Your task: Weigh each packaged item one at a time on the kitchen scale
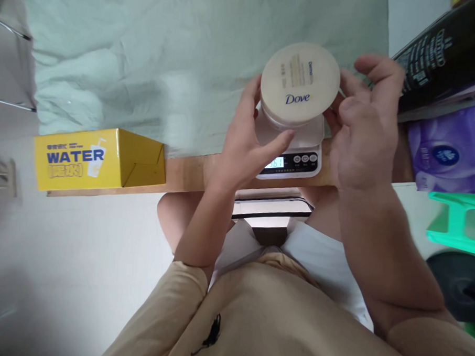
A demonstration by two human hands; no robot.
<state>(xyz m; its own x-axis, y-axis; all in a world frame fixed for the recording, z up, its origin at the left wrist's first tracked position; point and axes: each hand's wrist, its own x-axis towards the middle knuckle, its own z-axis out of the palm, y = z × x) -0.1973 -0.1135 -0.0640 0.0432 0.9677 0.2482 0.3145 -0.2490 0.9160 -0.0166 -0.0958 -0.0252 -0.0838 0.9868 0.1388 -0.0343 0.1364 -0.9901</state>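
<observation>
A round Dove cream jar [300, 83] with a pale lid is over the white platform of a kitchen scale [315, 155]. My left hand [249, 139] is around the jar's left side, fingers along its wall and thumb stretched across in front. To the right of the jar is my right hand [368, 118], its fingers bent but apart, with the nearest fingertips close to the jar's side. Whether those fingertips touch it I cannot tell. The scale's display is lit and ends in 61; its first digit is partly covered.
A yellow box [78, 160] marked WATER stands at the table's left front edge. On the right are a purple pack [451, 150] and a large black package [435, 60]. Green cloth [148, 64] covers the wooden table. A green stool [456, 221] is below right.
</observation>
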